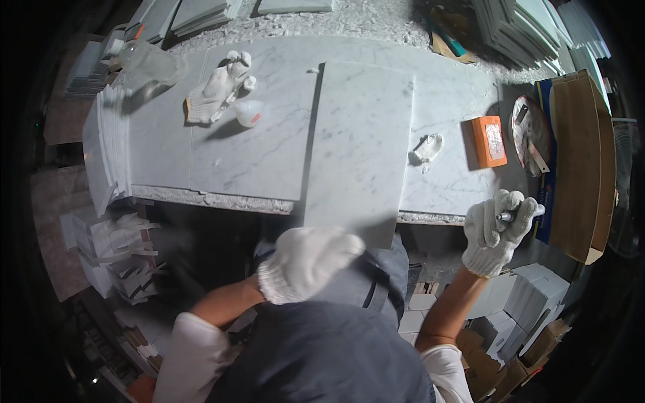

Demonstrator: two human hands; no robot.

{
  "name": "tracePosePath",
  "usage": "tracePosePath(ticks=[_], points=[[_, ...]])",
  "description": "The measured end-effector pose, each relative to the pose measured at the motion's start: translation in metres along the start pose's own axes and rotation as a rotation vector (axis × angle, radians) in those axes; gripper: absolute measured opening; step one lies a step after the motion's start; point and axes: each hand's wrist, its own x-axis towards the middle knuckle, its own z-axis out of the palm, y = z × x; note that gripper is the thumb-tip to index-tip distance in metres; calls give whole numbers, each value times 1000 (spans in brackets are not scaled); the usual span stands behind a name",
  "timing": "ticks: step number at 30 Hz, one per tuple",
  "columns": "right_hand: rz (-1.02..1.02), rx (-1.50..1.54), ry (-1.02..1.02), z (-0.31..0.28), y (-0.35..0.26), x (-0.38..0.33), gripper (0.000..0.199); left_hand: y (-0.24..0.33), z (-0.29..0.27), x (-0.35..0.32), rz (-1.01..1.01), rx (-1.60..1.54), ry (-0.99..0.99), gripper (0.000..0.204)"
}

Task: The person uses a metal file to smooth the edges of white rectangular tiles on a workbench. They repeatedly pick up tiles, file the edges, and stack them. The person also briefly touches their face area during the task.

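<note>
A long grey-veined white marble slab lies on the marble-topped table, its near end jutting past the front edge. At that near end is my left hand in a white knitted glove. It is smeared by motion and its fingers do not show clearly; whether it touches the slab I cannot tell. My right hand, gloved too, is raised off the right front edge. Its fingers are closed around a slim pen-like tool with a metal tip; most of the tool is hidden.
Left of the slab lie a white glove, a small squeeze bottle and a clear bottle. To the right are a white cloth scrap, an orange block, a round dish and a cardboard box. Tile stacks stand behind.
</note>
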Motion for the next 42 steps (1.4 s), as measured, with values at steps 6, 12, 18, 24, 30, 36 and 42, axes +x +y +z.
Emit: tracePosePath(ticks=[6, 12, 18, 24, 30, 36, 42], points=[[53, -878, 405, -26, 47, 2, 28, -31, 16, 21, 349, 344, 342, 26], [-88, -1113, 202, -55, 105, 39, 42, -83, -1, 85, 567, 679, 524, 42], [-129, -1467, 89, -84, 114, 55, 38, -98, -3, 81, 554, 673, 467, 42], [-177, -1490, 122, -101, 126, 62, 36, -93, -5, 84, 530, 634, 459, 42], [-65, -1406, 173, -102, 125, 63, 36, -92, -5, 83, 521, 603, 456, 40], [-36, -1408, 166, -98, 125, 65, 35, -93, -6, 82, 518, 579, 444, 41], [-126, -1340, 231, -90, 124, 64, 37, -95, -6, 82, 517, 585, 441, 42]])
